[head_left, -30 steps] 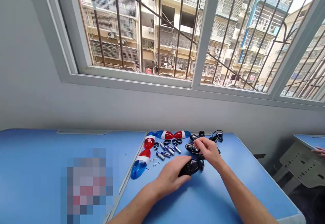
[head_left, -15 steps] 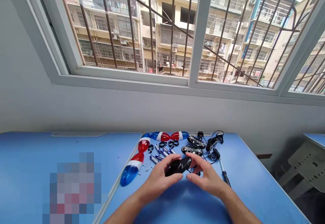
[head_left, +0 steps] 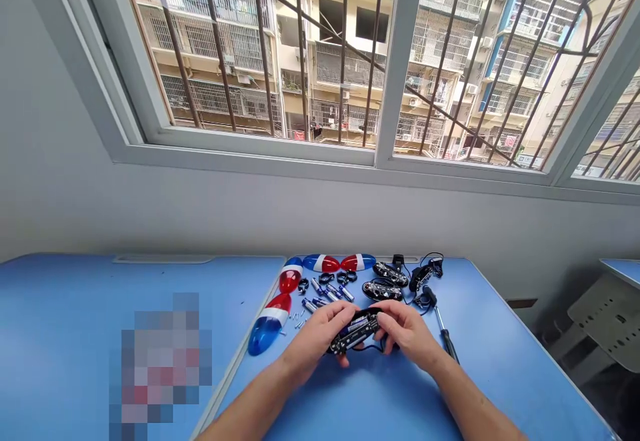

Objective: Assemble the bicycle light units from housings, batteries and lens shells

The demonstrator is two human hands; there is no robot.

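My left hand (head_left: pixel 320 334) grips the left end of a black light housing (head_left: pixel 350 340), fingers curled beneath it. My right hand (head_left: pixel 409 334) holds the other end, its thumb resting at the upper right edge. The housing's open side faces up, and blue-and-silver batteries (head_left: pixel 358 325) lie inside it. A thin black cable runs below it near my right fingers. Just beyond my hands are loose batteries (head_left: pixel 331 292) and another open black housing (head_left: pixel 382 290). Small silver screws (head_left: pixel 296 316) are scattered to the left of my left hand.
Red, white and blue covers (head_left: pixel 270 324) line the left and back of the blue table (head_left: pixel 390 401). Black ring clamps (head_left: pixel 327 279) sit before them. A screwdriver (head_left: pixel 449 342) lies to the right. At far left is a pixelated patch. A barred window (head_left: pixel 345 154) stands behind.
Both hands have turned the black light housing over, so its open side with the batteries now shows instead of its smooth black back. The view has shifted slightly.
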